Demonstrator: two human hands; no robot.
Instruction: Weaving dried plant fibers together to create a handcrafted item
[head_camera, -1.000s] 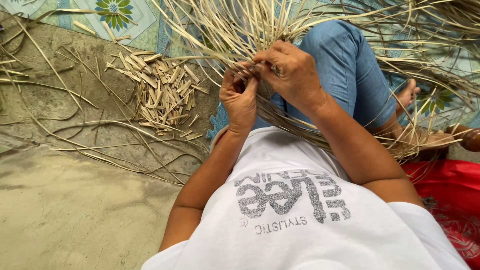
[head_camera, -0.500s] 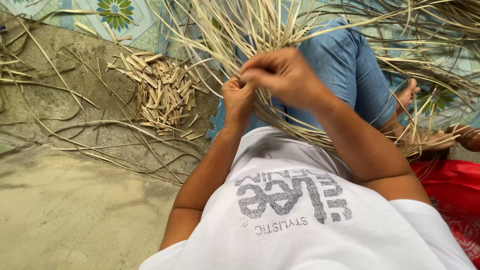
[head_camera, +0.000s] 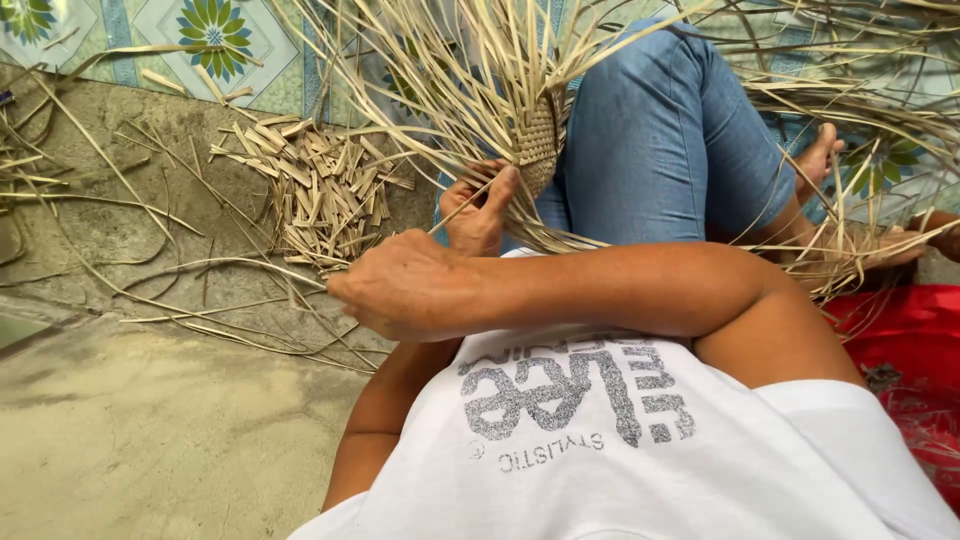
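A half-woven piece of pale straw (head_camera: 538, 140), with many loose strands fanning upward, rests against my raised knee in blue jeans (head_camera: 660, 130). My left hand (head_camera: 480, 205) pinches the weave at its lower edge, thumb up against it. My right hand (head_camera: 400, 285) is crossed over my chest to the left, fingers closed around a single thin strand (head_camera: 465, 205) that runs tight from the hand up to the weave.
A heap of short cut straw pieces (head_camera: 320, 190) lies on the concrete floor to the left, with long loose strands (head_camera: 200, 300) around it. A patterned mat (head_camera: 215, 35) is at the top. Something red (head_camera: 900, 330) sits at my right. My bare foot (head_camera: 820, 160) shows behind the knee.
My right hand left the weave and swept down and left across my body, drawing one strand out taut. My left hand stayed on the weave, whose woven patch now shows.
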